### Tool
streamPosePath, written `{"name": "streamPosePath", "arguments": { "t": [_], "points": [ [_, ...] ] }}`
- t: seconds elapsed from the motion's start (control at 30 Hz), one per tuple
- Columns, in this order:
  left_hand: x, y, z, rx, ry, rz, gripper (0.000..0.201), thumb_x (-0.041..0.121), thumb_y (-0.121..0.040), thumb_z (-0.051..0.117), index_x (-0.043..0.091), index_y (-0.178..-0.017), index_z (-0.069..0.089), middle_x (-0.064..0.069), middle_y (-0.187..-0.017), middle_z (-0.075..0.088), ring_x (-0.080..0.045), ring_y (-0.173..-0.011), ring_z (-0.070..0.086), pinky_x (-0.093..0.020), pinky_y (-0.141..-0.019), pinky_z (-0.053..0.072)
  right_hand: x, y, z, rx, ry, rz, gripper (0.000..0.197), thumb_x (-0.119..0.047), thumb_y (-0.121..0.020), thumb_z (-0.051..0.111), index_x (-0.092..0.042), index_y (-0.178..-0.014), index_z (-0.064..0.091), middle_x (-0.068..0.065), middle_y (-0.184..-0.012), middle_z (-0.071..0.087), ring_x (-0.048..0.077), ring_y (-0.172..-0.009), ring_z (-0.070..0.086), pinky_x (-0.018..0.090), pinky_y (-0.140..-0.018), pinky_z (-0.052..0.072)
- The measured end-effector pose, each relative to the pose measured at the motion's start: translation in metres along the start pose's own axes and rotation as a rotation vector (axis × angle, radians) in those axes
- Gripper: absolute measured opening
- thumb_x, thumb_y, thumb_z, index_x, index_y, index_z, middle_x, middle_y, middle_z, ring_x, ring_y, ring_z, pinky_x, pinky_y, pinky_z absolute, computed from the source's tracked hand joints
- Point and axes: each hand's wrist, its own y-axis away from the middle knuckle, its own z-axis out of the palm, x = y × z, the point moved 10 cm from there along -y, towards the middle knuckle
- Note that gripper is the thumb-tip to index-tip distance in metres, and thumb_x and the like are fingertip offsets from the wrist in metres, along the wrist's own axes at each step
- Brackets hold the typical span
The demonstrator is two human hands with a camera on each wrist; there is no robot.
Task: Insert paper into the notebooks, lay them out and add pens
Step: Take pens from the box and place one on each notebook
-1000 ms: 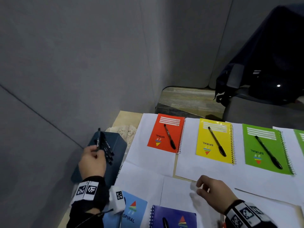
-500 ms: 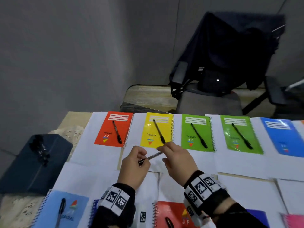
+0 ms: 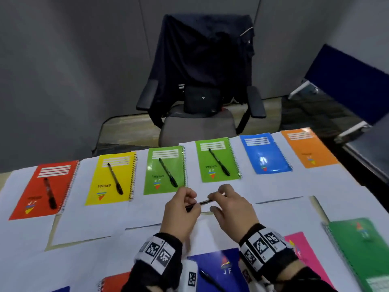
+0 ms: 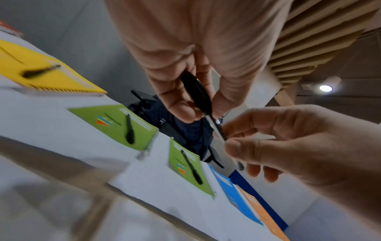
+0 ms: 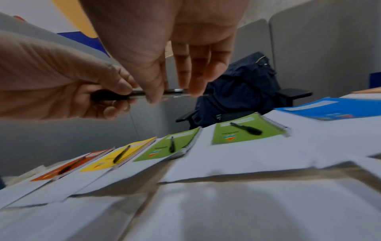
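Both hands hold one black pen [image 3: 200, 204] level above the white sheets, in front of the two green notebooks. My left hand [image 3: 190, 204] grips its thick black end [image 4: 195, 93]. My right hand [image 3: 212, 200] pinches the thin end [image 4: 220, 132] between thumb and forefinger, its other fingers loose [image 5: 198, 73]. In the far row, the red notebook [image 3: 42, 188], the yellow notebook [image 3: 111, 178] and the green notebooks [image 3: 165, 169] [image 3: 216, 160] each carry a pen. The blue notebook [image 3: 265, 152] and orange notebook [image 3: 308, 148] carry none.
An office chair [image 3: 200, 123] draped with a dark jacket stands just past the table's far edge. A near row holds a dark blue notebook [image 3: 216, 268] with a pen, a pink notebook [image 3: 301, 253] and a green notebook [image 3: 362, 249]. A blue partition [image 3: 347, 81] stands at the right.
My left hand took a pen from the dark case at the far left and my right hand joined it. Both hands and my view have shifted right along the row.
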Motion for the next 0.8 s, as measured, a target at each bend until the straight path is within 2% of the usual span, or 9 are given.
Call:
{"name": "streamPosePath", "arguments": {
  "t": [0.1,0.2,0.27,0.37,0.43,0.57,0.7,0.77,0.8],
  "points": [
    [0.006,-0.009,0.033,0.032,0.061,-0.034,0.016,0.007,-0.079,0.068,0.018,-0.08,0.057,0.004,-0.071,0.061,-0.008,-0.069,0.058,-0.018,-0.069,0.049,0.055,0.007,-0.007,-0.016,-0.21,0.285,0.016,-0.026,-0.089,0.06,-0.021,-0.104,0.063,-0.005,-0.099,0.06,0.018,-0.077,0.06,0.031,-0.071,0.047],
    [0.008,-0.013,0.07,-0.038,0.101,-0.078,0.018,0.015,-0.076,0.07,0.024,-0.073,0.055,0.001,-0.066,0.061,-0.021,-0.066,0.06,-0.036,-0.068,0.052,0.088,0.01,0.001,-0.043,-0.526,0.457,0.009,-0.022,-0.089,0.061,-0.022,-0.082,0.066,-0.008,-0.077,0.065,0.014,-0.069,0.059,0.029,-0.073,0.05],
    [0.008,-0.013,0.086,-0.071,0.102,-0.091,0.02,0.014,-0.075,0.071,0.024,-0.071,0.054,-0.001,-0.065,0.059,-0.019,-0.061,0.057,-0.032,-0.061,0.049,0.101,0.012,0.006,-0.035,-0.747,0.548,0.018,-0.015,-0.09,0.059,-0.021,-0.075,0.065,-0.001,-0.075,0.067,0.014,-0.06,0.06,0.023,-0.061,0.05],
    [0.007,-0.013,0.103,-0.091,0.107,-0.109,0.021,0.005,-0.077,0.071,0.019,-0.074,0.057,0.001,-0.066,0.059,-0.014,-0.061,0.056,-0.022,-0.06,0.047,0.111,0.011,0.01,-0.046,-0.952,0.645,0.016,-0.007,-0.091,0.058,-0.013,-0.078,0.065,0.004,-0.071,0.067,0.008,-0.048,0.056,0.012,-0.046,0.041],
    [0.008,-0.014,0.113,-0.118,0.132,-0.124,0.021,0.0,-0.077,0.07,0.018,-0.075,0.059,0.002,-0.065,0.06,-0.011,-0.059,0.056,-0.021,-0.061,0.047,0.119,0.009,0.012,-0.049,-0.997,0.672,0.015,-0.003,-0.089,0.058,-0.009,-0.077,0.065,0.002,-0.066,0.064,0.006,-0.047,0.055,0.012,-0.045,0.041],
    [0.01,-0.022,0.127,-0.174,0.156,-0.13,0.023,-0.006,-0.078,0.064,0.017,-0.076,0.063,-0.006,-0.069,0.065,-0.008,-0.057,0.058,-0.018,-0.06,0.048,0.132,0.004,0.018,-0.043,-0.943,0.684,0.014,-0.003,-0.087,0.059,-0.009,-0.075,0.064,0.001,-0.062,0.06,0.011,-0.057,0.054,0.016,-0.056,0.043],
    [0.006,-0.038,0.123,-0.132,0.02,-0.062,0.019,0.006,-0.082,0.065,0.024,-0.077,0.064,0.004,-0.078,0.069,-0.007,-0.073,0.062,-0.021,-0.072,0.049,0.15,-0.003,0.019,0.003,-0.938,0.737,0.018,-0.005,-0.095,0.046,-0.014,-0.08,0.05,0.005,-0.065,0.062,0.017,-0.055,0.053,0.024,-0.052,0.043],
    [-0.003,-0.048,0.12,-0.132,-0.146,-0.045,0.012,0.016,-0.085,0.065,0.028,-0.086,0.065,0.009,-0.093,0.067,-0.005,-0.085,0.059,-0.019,-0.076,0.042,0.166,-0.01,0.016,0.013,-0.91,0.761,0.015,-0.008,-0.097,0.043,-0.014,-0.084,0.046,0.006,-0.062,0.057,0.018,-0.048,0.049,0.021,-0.043,0.039],
    [-0.01,-0.054,0.12,-0.154,-0.237,-0.048,0.011,0.02,-0.086,0.063,0.027,-0.093,0.066,0.009,-0.103,0.065,-0.006,-0.092,0.057,-0.018,-0.08,0.039,0.177,-0.014,0.013,0.025,-0.859,0.767,0.012,-0.011,-0.097,0.044,-0.014,-0.087,0.047,0.006,-0.063,0.055,0.019,-0.048,0.048,0.021,-0.044,0.038]
  ]
}}
